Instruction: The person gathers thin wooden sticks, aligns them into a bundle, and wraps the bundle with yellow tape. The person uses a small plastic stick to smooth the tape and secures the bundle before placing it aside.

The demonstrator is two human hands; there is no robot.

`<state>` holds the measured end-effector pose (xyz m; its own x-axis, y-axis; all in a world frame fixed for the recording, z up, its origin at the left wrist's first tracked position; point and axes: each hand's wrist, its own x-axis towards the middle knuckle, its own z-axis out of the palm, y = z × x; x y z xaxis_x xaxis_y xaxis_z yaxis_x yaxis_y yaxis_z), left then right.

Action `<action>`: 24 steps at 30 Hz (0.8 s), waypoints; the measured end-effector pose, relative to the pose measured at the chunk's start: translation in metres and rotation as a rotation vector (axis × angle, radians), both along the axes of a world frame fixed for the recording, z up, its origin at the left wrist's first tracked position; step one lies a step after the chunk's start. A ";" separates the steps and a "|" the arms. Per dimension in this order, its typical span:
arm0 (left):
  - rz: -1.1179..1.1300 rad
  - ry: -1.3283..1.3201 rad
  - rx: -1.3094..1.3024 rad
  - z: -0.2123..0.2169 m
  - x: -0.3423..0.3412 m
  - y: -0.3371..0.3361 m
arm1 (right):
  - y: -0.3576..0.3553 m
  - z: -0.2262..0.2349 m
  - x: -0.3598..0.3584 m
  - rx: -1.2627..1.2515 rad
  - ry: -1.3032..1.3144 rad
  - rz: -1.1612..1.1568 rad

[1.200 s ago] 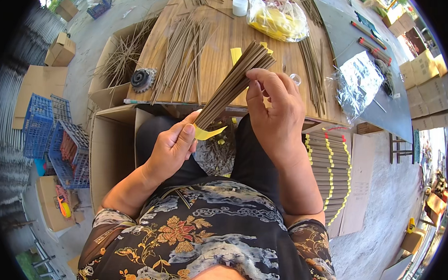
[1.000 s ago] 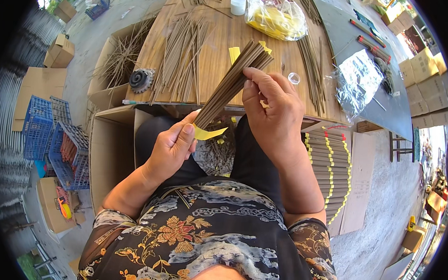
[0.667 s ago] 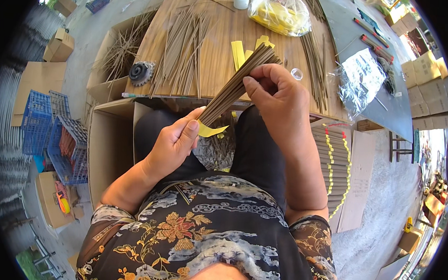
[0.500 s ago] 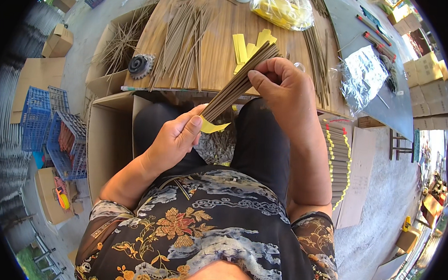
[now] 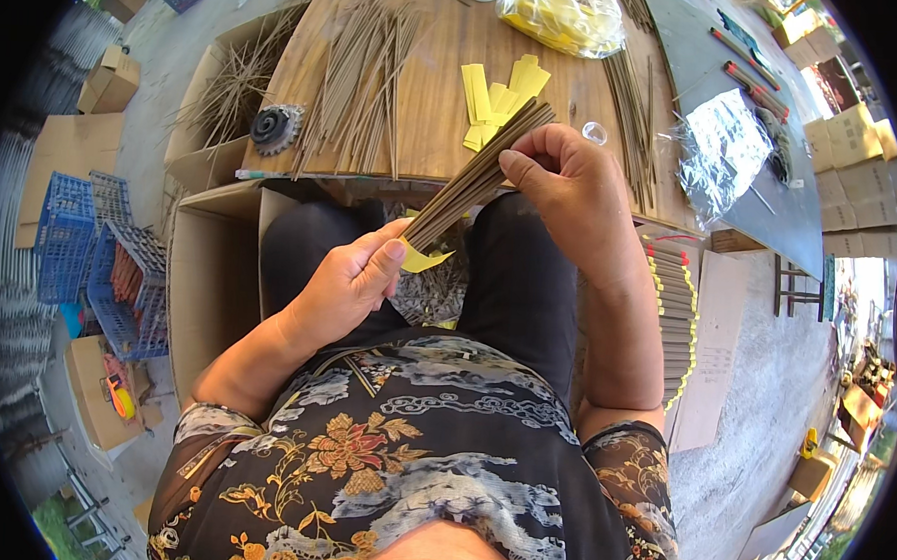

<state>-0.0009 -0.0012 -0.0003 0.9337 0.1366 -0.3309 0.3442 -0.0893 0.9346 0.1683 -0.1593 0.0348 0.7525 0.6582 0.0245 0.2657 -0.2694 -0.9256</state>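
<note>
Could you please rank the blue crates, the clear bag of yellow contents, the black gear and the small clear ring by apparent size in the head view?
1. blue crates
2. clear bag of yellow contents, partly cut off by the rim
3. black gear
4. small clear ring

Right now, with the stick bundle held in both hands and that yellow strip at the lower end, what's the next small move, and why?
Probably wrap the yellow paper strip around the bundle of sticks. The left hand pinches the bundle's lower end with the strip pressed under the thumb, while the right hand steadies the upper end; the strip still hangs loose, so winding it tight seems the natural step.
</note>
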 end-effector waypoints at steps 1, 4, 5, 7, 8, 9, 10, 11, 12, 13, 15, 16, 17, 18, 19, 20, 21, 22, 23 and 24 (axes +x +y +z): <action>-0.002 -0.001 0.003 0.000 0.000 0.000 | 0.000 -0.001 0.000 0.004 0.014 0.001; 0.002 0.009 0.007 -0.001 -0.001 -0.001 | -0.001 -0.001 0.000 -0.010 0.000 0.005; 0.004 0.015 0.007 -0.001 -0.001 -0.001 | -0.001 -0.001 0.000 -0.008 0.009 0.002; -0.001 0.029 -0.023 0.000 -0.001 -0.001 | -0.001 -0.002 -0.001 -0.002 0.027 0.003; -0.003 0.035 -0.038 0.000 -0.002 -0.001 | -0.001 -0.004 -0.001 -0.001 0.014 -0.003; -0.004 0.038 -0.062 0.000 -0.002 -0.001 | 0.000 -0.006 -0.001 -0.002 0.003 -0.008; -0.005 0.040 -0.088 -0.001 -0.002 -0.001 | 0.000 -0.007 -0.002 -0.003 -0.009 -0.012; -0.006 0.043 -0.113 -0.001 -0.002 -0.001 | 0.001 -0.006 -0.002 -0.003 -0.015 -0.019; 0.003 0.047 -0.130 -0.001 -0.002 -0.001 | 0.002 -0.006 -0.002 -0.003 -0.023 -0.024; 0.012 0.051 -0.147 -0.001 -0.002 -0.001 | 0.004 -0.006 -0.003 -0.003 -0.030 -0.029; 0.063 0.052 -0.182 -0.001 -0.001 0.001 | 0.006 -0.006 -0.007 0.138 -0.056 -0.131; 0.106 0.049 -0.199 -0.001 -0.001 0.003 | 0.007 -0.006 -0.009 0.209 -0.069 -0.179; 0.149 0.046 -0.217 -0.002 -0.001 0.004 | 0.007 -0.009 -0.011 0.176 -0.067 -0.134; 0.180 0.048 -0.211 0.001 0.001 0.005 | 0.005 -0.013 -0.015 0.141 -0.067 -0.090; 0.187 0.046 -0.240 0.003 0.002 0.006 | 0.004 -0.016 -0.018 0.107 -0.068 -0.047; 0.193 0.043 -0.269 0.005 0.003 0.006 | 0.006 -0.017 -0.024 -0.037 -0.139 0.095; 0.194 0.041 -0.297 0.006 0.004 0.006 | 0.010 -0.026 -0.034 -0.028 -0.210 0.099; 0.182 0.042 -0.324 0.005 0.004 0.007 | 0.016 -0.043 -0.041 0.005 -0.206 0.165; 0.170 0.043 -0.350 0.002 0.004 0.009 | 0.021 -0.056 -0.046 0.038 -0.201 0.231; 0.159 0.044 -0.377 -0.002 0.003 0.010 | 0.026 -0.060 -0.051 0.078 -0.026 0.295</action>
<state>0.0022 0.0093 -0.0018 0.8945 0.1391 -0.4248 0.3670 0.3140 0.8756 0.1177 -0.1336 -0.0248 0.5277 0.8434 0.1007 0.3460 -0.1052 -0.9323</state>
